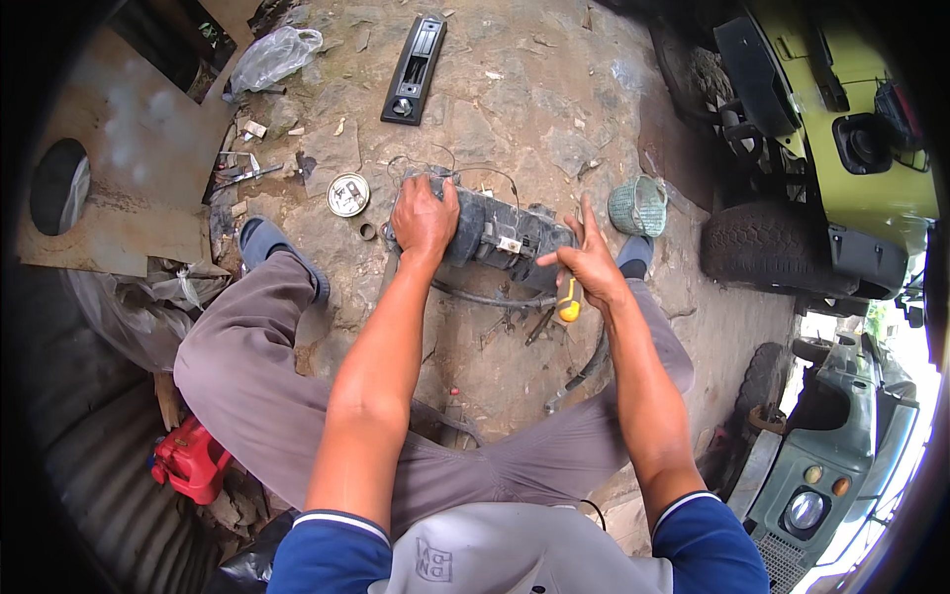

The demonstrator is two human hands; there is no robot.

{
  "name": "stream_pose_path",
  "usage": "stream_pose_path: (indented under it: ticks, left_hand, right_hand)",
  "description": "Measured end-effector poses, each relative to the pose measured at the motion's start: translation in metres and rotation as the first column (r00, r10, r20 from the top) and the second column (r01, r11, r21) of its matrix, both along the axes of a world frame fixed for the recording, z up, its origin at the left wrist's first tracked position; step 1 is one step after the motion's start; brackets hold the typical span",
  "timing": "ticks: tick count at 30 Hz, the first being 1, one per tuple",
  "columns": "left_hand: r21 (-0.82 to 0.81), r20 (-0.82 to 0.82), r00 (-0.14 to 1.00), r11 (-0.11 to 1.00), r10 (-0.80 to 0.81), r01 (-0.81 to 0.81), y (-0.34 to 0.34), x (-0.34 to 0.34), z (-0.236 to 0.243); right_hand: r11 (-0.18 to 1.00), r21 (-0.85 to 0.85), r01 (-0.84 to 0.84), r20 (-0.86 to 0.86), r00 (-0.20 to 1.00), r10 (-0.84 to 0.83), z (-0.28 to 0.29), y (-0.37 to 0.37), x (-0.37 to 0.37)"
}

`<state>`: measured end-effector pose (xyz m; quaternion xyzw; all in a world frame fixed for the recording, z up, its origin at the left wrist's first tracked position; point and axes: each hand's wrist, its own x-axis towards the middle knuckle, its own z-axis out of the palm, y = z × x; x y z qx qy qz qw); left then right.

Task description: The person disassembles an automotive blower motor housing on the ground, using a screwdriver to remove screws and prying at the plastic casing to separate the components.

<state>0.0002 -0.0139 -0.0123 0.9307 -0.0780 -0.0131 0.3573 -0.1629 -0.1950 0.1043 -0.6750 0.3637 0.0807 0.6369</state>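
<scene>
A dusty black mechanical unit (475, 230), long and blocky with thin wires and a thick black hose, lies on the stone ground between my feet. My left hand (426, 218) grips its left end from above, fingers curled over it. At its right end is my right hand (586, 262), index finger stretched up and thumb pointing left. A screwdriver (569, 299) with a yellow-and-black handle sticks out below that palm, held in the hand; its blade is hidden. A small metal ring (368, 231) sits left of the unit.
A round tin (347, 194) with small parts stands at left, a green basket (638, 205) near my right foot. Farther off lies a long black slotted panel (414, 71). A red jerrycan (194, 460) stands lower left. Vehicles, one yellow-green (881, 188), line the right side.
</scene>
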Motion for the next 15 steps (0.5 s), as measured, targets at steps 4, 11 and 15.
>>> stream_pose_path:
  ticks: [4, 11, 15]
  left_hand:
    - [0.024, 0.008, 1.000, 0.999, 0.024, -0.024, 0.008, -0.005, 0.000]
    - [0.001, -0.064, 0.998, 1.000, -0.004, 0.004, 0.004, -0.003, -0.002]
    - [0.014, -0.068, 0.998, 1.000, -0.008, 0.009, 0.010, -0.002, 0.000]
  right_hand:
    - [0.996, 0.017, 0.093, 0.175, 0.980, -0.094, 0.050, -0.026, 0.027]
    - [0.890, -0.295, -0.347, -0.250, 0.927, 0.279, 0.024, -0.049, 0.020]
    - [0.665, -0.595, -0.451, -0.171, 0.880, 0.443, 0.018, -0.041, 0.045]
